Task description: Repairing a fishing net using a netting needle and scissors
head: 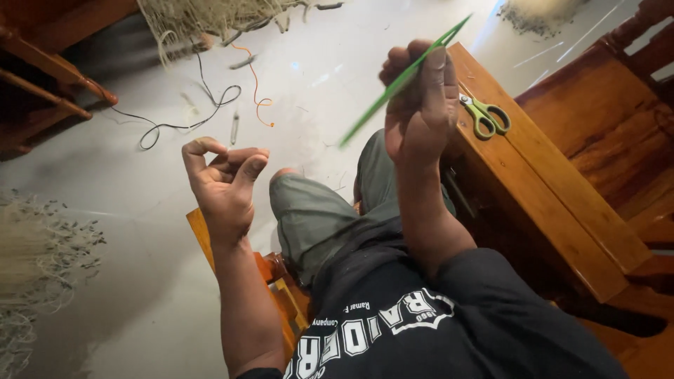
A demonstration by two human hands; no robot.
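My right hand is raised above my lap, fingers closed around a long thin green netting needle that slants from lower left to upper right. My left hand is held up to the left of it, palm toward me, with thumb and fingers pinched together; a fine thread may be between them but I cannot tell. Both hands hover over my knees in grey trousers. I am seated on a wooden stool.
Green-handled scissors lie on a wooden bench at my right. Piles of pale fishing net lie at the top and left of the grey floor. A black cord and orange string trail on it.
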